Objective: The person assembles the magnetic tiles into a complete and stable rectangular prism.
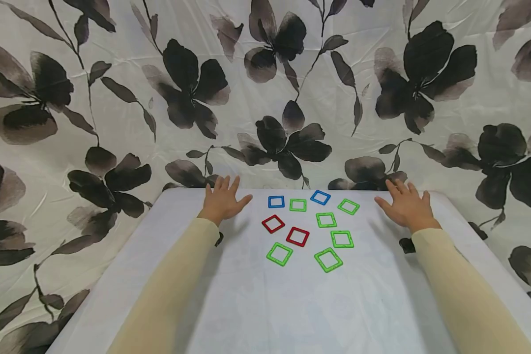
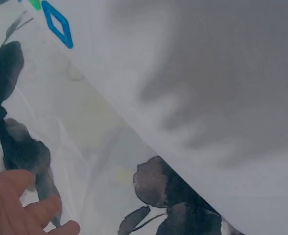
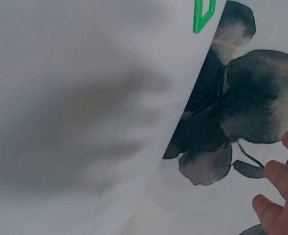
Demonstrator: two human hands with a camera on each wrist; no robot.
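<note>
The white table (image 1: pixel 265 309) carries everything, its surface smooth enough that small pieces should slide easily. Over its far part, the left grip (image 1: pixel 221 200) and the right grip (image 1: pixel 406 205) are spread wide, fingers extended and holding nothing, one on each side of the scatter. Between them, apart from both, lie ten square frames (image 1: pixel 328 226), flat on the table towards its far edge. They look like plastic: probably very light, fairly stiff, a little slick, and thin enough to flex or snap if squeezed hard. The best hold is likely a pinch across two opposite outer edges, or on one side through the hollow middle. Six are green frames (image 1: pixel 335 267), the nearest of them looking biggest; two are red frames (image 1: pixel 294 243), turned askew on the left; two are blue frames (image 1: pixel 276 207), close to the far edge.
</note>
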